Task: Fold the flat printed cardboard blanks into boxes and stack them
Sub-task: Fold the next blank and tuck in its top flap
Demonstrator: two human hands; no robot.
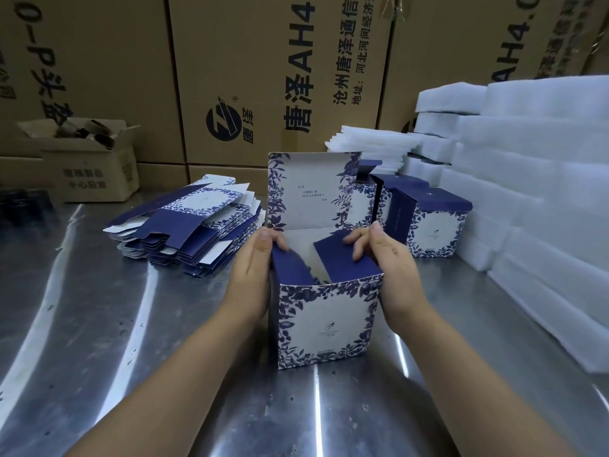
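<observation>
The box (324, 328) stood upright on the metal table (99, 324), near the middle and close to the person. Its blue-and-white leaf-printed front faced the camera and its top was open. The tall lid panel (309, 189) rose straight up at the back. Inside the opening, two dark blue side flaps slanted inward: the left flap (290, 268) and the right flap (342, 262).

The left hand (253, 275) clasped the box's left wall, fingers curled over the top edge of the left flap. The right hand (392, 275) held the right wall, its fingers bent down onto the right flap and its thumb pointing up behind.

To the left lay a loose pile of flat blanks (197, 222) in the same print. Behind and to the right stood several folded boxes (431, 225), close together. Stacks of white foam sheets (527, 192) filled the right side. Large brown cartons (247, 77) with black lettering lined the back, with a small open carton (92, 159) at the far left.
</observation>
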